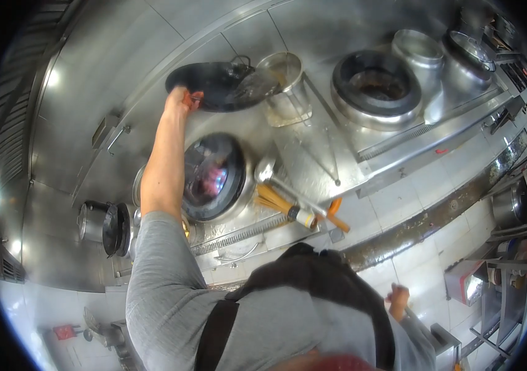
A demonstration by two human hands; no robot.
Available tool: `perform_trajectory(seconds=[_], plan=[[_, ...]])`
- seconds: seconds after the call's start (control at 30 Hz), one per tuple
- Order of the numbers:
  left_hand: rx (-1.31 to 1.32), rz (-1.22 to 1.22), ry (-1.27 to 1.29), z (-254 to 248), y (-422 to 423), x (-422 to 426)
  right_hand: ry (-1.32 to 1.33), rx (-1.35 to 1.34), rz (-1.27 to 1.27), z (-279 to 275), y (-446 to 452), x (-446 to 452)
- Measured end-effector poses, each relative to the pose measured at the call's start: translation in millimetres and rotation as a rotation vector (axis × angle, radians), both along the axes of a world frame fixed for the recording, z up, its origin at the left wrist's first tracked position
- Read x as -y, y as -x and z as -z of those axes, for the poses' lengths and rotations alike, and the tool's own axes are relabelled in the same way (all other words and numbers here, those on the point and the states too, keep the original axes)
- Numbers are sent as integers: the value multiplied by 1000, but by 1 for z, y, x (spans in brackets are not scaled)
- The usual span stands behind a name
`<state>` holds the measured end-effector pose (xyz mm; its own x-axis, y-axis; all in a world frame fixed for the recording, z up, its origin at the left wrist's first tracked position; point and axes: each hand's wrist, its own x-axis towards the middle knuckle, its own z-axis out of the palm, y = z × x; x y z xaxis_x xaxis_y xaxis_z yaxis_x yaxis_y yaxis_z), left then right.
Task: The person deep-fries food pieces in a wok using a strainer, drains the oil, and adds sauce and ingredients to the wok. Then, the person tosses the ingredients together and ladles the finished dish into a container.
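My left hand (184,99) is closed on the near left edge of a black wok (208,77), raised above the stove at the end of my outstretched arm. The wok tilts to the right, and a greyish, blurred sheet of liquid (254,86) runs off it towards a metal pot (288,102). Below the wok, a burner (237,179) shows blue and pink flame. At my right side hangs my right hand (398,300), small in view, its fingers curled with nothing visible in them.
A steel ladle (265,170) and a bamboo brush (276,201) lie beside the lit burner. Another wok burner (376,86) stands to the right, with metal pots (419,49) behind it. Stacked pots (93,219) sit at left. Shelving (510,263) holds containers at right.
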<state>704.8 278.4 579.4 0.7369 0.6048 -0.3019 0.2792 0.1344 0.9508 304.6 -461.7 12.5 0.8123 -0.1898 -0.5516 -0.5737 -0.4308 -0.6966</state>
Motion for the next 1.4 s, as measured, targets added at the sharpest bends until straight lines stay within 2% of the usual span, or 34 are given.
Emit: perform_trajectory(seconds=[0.03,0.1,0.17,0.23,0.3,0.4,0.43,0.5,0.53,0.6,0.63,0.7,0.73,0.8,0.83,0.9,0.93,1.0,1.07,1.13,1.2,1.23,1.27,1.33,1.37,1.4], plan=[[-11,26,-22,-3,-5,-4,-2,-1,5,-5,1,-2],[-26,54,-44,-7,-10,-1,-361,-151,363,-44,-2,-17],[-14,2,-130,-19,-14,12,-305,-147,391,-66,-2,-29],[-22,-51,-106,-26,-29,8,-246,-147,414,-64,5,-29],[64,-177,-147,-32,-40,14,-95,-95,325,-56,14,-29],[24,-296,-228,-56,-62,23,-110,-174,377,-86,13,-40],[16,-294,-227,-62,-64,29,-106,-181,379,-79,22,-39],[21,-261,-567,-77,-61,54,-18,261,68,-58,44,-31],[16,-256,-563,-86,-58,63,-13,256,71,-66,42,-34],[-66,-183,-868,-93,-50,74,-210,-183,422,-95,30,-50],[-71,-180,-863,-90,-51,70,-203,-187,424,-104,30,-55],[84,-277,-1033,-87,-48,58,-168,-208,327,-115,31,-60],[80,-284,-1028,-85,-43,52,-163,-207,320,-111,34,-59],[104,-306,-1163,-83,-19,39,-45,19,33,-87,44,-55],[95,-323,-1165,-81,-2,35,-46,20,15,-77,46,-53],[149,-382,-1019,-72,33,27,-91,238,-139,-68,45,-49],[134,-400,-1018,-65,46,16,-90,233,-161,-63,42,-49],[179,-571,-793,-47,80,-9,-58,129,-174,-70,19,-62],[147,-642,-739,-27,126,-30,-42,60,-267,-90,-13,-84],[156,-578,-551,-1,175,-63,89,-195,-401,-128,-47,-123],[245,-490,-479,34,229,-99,187,280,-861,-46,-48,-123],[311,-462,-429,46,258,-104,266,216,-896,-53,-62,-150],[216,-524,-414,52,281,-96,270,201,-887,-75,-73,-184],[235,-535,-346,90,337,-126,219,99,-975,-86,-91,-244],[190,-566,-268,90,362,-120,257,253,-1077,-73,-92,-267],[147,-594,-234,100,386,-125,202,358,-1083,-90,-93,-297]])
